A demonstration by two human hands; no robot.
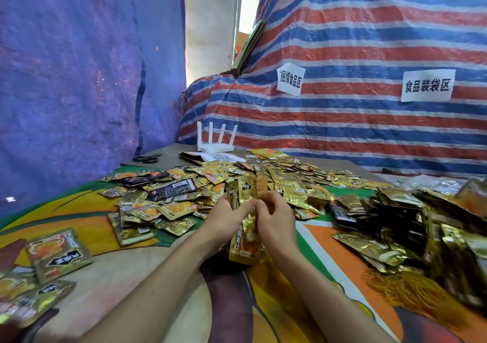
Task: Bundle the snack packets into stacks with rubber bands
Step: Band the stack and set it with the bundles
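Note:
Both my hands hold an upright stack of gold snack packets [246, 240] at the middle of the table. My left hand [224, 221] grips its left side and my right hand [276, 218] pinches its right edge. A wide heap of loose gold and black packets [189, 192] lies just beyond the hands. A pile of yellow rubber bands [403, 287] lies at the right. Bundled stacks of packets [390, 211] are piled at the far right. No band shows clearly on the held stack.
A few packets [56, 253] lie at the left edge on the colourful table cover [158, 263]. Black scissors [146, 159] and a white router [216, 142] sit at the back. A striped tarpaulin [342, 121] with paper signs closes the far side.

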